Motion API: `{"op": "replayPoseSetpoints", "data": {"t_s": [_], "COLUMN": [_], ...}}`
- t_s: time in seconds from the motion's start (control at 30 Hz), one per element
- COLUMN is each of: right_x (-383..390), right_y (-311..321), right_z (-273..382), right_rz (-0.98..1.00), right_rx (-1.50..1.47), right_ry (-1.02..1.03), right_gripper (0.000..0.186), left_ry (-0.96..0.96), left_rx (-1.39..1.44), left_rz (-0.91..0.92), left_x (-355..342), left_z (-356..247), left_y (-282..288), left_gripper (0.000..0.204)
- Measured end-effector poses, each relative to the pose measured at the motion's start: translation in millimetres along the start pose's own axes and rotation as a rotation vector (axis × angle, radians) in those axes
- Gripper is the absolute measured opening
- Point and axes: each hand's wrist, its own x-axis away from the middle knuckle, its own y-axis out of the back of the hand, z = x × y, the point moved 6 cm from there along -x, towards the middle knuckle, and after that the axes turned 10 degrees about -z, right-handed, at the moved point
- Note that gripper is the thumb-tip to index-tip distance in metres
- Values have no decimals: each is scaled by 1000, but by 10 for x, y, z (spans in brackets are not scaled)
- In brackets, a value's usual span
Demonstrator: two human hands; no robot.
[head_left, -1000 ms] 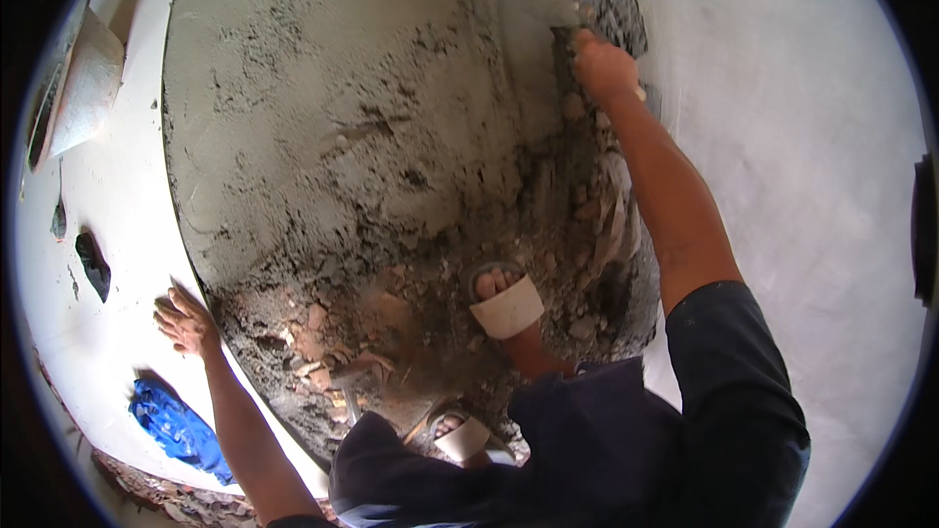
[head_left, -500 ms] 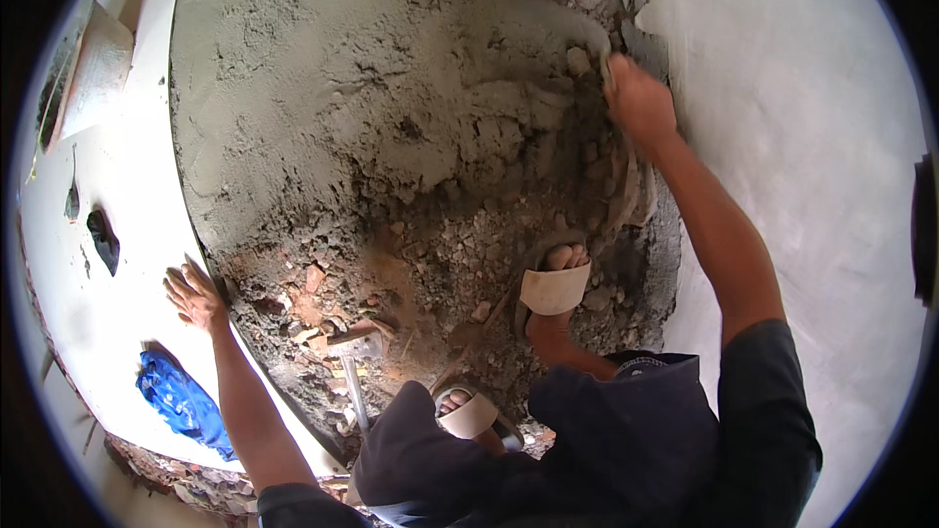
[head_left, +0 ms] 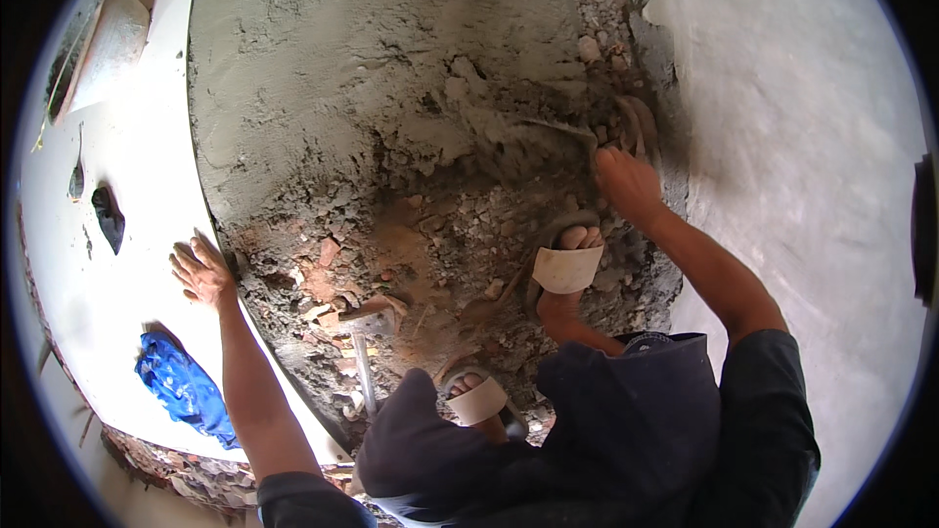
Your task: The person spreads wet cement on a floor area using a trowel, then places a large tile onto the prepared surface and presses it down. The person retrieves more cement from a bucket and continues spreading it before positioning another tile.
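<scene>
My right hand point(head_left: 629, 183) is closed round the handle of a trowel, close to the right wall. The trowel's thin blade point(head_left: 558, 126) points left across the lower edge of the wet grey mortar point(head_left: 323, 68), with a clump of mortar beside it. Between the blade and my feet lies broken rubble point(head_left: 460, 235). On the left, my left hand point(head_left: 202, 272) rests with spread fingers on a white surface point(head_left: 147, 186) along the mortar's edge, holding nothing.
A hoe-like tool with a metal handle point(head_left: 363, 372) lies in the rubble near my sandalled feet point(head_left: 567, 269). On the white surface are a blue plastic bag point(head_left: 186, 389), a dark pointed object point(head_left: 109, 219) and a metal basin point(head_left: 112, 44). A pale wall point(head_left: 782, 137) bounds the right.
My right hand has come nearer to me with the trowel, down along the right side, drawing mortar over the rubble edge. My left hand stays on the white surface.
</scene>
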Motion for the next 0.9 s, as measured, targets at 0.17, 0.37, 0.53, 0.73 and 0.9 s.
{"op": "replayPoseSetpoints", "data": {"t_s": [0.17,0.37,0.53,0.73,0.9], "right_x": [176,-500,-806,70,294], "right_y": [73,572,303,69,433], "right_z": [64,219,585,519,439], "right_rz": [67,-34,-6,111,11], "right_rx": [117,66,-8,118,13], "right_ry": [21,-148,-83,140,-100], "right_gripper": [16,16,16,14,15], "left_ry": [-8,-5,-13,-35,-51], "left_rx": [-14,17,65,77,142], "left_rz": [28,65,25,21,0], "left_x": [28,46,57,64,59], "left_z": [-56,-117,-145,-142,-113], "left_y": [30,94,154,173,163], "left_gripper": [76,76,77,78,80]}}
